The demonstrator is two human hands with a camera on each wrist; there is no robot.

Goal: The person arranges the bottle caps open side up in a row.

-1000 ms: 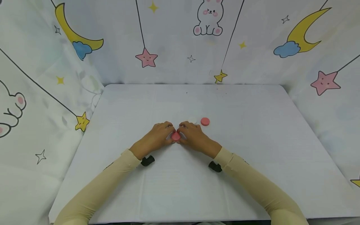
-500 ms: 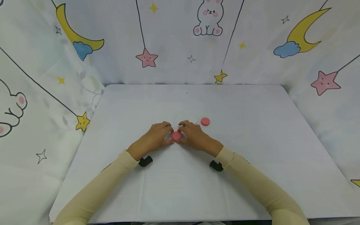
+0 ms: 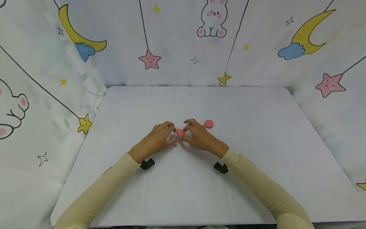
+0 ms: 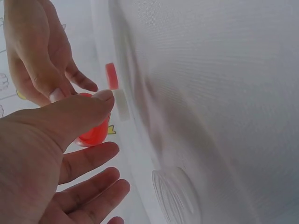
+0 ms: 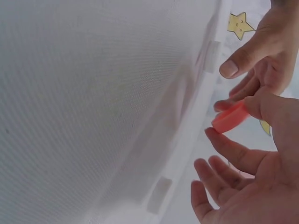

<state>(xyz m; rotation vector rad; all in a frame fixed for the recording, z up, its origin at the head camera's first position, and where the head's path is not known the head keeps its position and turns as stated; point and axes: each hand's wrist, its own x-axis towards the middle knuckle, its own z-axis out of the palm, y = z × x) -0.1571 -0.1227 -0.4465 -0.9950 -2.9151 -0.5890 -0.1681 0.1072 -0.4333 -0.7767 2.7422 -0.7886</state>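
Observation:
A small pink disc is held just above the white table between my two hands. My right hand pinches it between thumb and forefinger; the right wrist view shows the pink disc tilted in that right hand. My left hand has its forefinger tip against the disc's left edge, with the thumb held apart from it. In the left wrist view the disc sits behind the left thumb of my left hand.
A second pink disc lies on the table just right of my right hand, also seen as a pink disc edge-on. A pale white piece lies beside it. Printed cloth walls close in the table on three sides.
The pink disc has come up off the table and moved slightly away from me between the fingertips. My left thumb has drawn away from it. The second disc has not moved.

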